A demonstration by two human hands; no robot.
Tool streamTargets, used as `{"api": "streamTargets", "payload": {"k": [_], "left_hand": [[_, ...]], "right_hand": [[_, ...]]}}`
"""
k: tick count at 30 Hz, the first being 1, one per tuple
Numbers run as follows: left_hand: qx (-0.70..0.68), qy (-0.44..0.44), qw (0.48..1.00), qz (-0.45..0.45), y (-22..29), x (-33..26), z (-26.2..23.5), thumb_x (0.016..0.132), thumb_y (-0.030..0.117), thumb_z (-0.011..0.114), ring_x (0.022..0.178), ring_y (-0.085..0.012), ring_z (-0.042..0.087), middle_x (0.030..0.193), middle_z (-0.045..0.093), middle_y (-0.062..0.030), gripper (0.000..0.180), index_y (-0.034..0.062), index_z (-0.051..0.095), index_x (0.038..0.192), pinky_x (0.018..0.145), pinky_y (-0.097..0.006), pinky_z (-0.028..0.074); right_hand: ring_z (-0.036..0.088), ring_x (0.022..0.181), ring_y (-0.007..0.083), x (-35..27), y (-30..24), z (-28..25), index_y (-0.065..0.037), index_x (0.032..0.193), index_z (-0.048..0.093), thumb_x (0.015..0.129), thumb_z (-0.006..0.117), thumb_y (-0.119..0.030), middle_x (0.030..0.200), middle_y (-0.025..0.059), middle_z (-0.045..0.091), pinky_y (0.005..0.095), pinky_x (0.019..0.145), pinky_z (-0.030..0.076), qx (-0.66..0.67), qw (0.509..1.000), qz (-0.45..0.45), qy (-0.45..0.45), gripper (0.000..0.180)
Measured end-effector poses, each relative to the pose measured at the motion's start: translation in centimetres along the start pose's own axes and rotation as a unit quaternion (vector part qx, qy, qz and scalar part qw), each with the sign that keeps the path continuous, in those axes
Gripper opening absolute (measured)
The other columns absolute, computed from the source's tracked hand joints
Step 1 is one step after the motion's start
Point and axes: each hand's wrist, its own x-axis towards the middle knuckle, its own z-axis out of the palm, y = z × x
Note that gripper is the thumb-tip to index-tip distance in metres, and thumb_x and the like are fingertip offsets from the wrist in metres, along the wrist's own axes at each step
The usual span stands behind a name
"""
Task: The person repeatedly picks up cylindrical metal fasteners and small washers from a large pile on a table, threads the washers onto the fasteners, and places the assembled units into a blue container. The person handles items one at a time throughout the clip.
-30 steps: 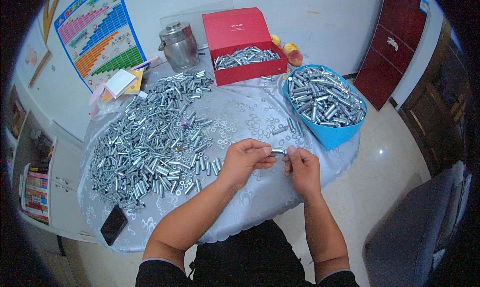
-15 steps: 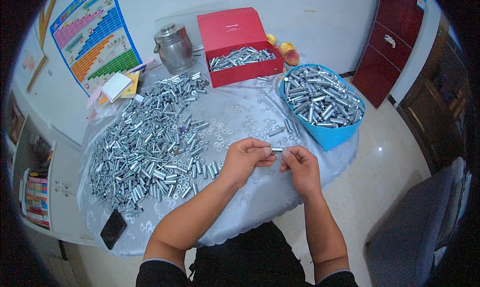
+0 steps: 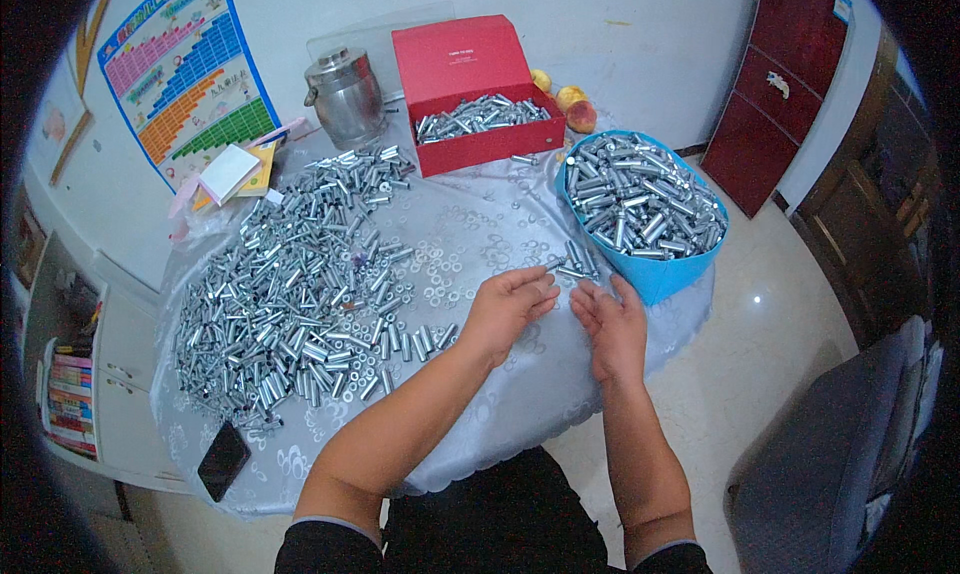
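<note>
Over the front right of the table, my left hand (image 3: pixel 513 309) and my right hand (image 3: pixel 612 326) face each other with a gap between them. The left fingers reach forward, loosely bent, with nothing visible in them. My right hand has its fingers apart and also looks bare. Just beyond the fingertips lie several metal expansion bolts (image 3: pixel 574 261), near a blue bin (image 3: pixel 660 274) heaped with similar bolts. To the left spreads a large pile of loose metal sleeves and bolts (image 3: pixel 290 294), with small washers (image 3: pixel 437 261) scattered along its right side.
A red box (image 3: pixel 490 149) with a raised lid holds more bolts at the back. Beside it are a steel pot (image 3: pixel 345 99) and several fruits (image 3: pixel 580 116). A black phone (image 3: pixel 224 461) lies near the front left table edge. A grey chair (image 3: pixel 830 434) stands at the right.
The bolt held between both hands has been let go and now lies with the others near the blue bin. My hands have parted and moved slightly.
</note>
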Motion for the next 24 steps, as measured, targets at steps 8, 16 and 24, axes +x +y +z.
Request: {"api": "streamTargets", "payload": {"k": [8,16,24], "left_hand": [[-0.052,0.023,0.998,-0.001,2.2,-3.8,-1.8,0.091,0.006,0.059,0.098,-0.0244,0.064,0.112,0.062,-0.0194,0.031,-0.0104,0.054,0.117,0.090,-0.031,0.052],[-0.084,0.178,0.974,0.112,6.5,-10.2,-8.5,0.092,0.004,0.055,0.096,-0.0263,0.066,0.106,0.065,-0.0196,0.022,-0.0065,0.058,0.111,0.086,-0.034,0.056],[0.004,0.343,0.901,0.265,9.9,-12.3,-15.7,0.091,0.005,0.056,0.082,-0.0202,0.067,0.099,0.066,-0.0149,0.019,-0.0051,0.060,0.107,0.073,-0.029,0.057]], "right_hand": [[0.063,0.098,0.0217,-1.5,0.0,2.8,0.009,0.127,0.043,0.093,0.051,-0.008,0.112,0.0201,0.060,0.0296,0.086,0.053,-0.060,0.995,0.023,-0.081,0.039],[0.063,0.092,0.0188,-2.1,2.5,11.3,0.009,0.121,0.050,0.092,0.056,-0.011,0.105,0.0172,0.063,0.0273,0.082,0.053,-0.125,0.967,0.016,-0.221,0.037],[0.061,0.080,0.0133,-0.9,5.9,19.6,0.008,0.112,0.057,0.088,0.060,-0.011,0.089,0.0104,0.064,0.0253,0.070,0.050,-0.120,0.956,-0.024,-0.268,0.031]]}}
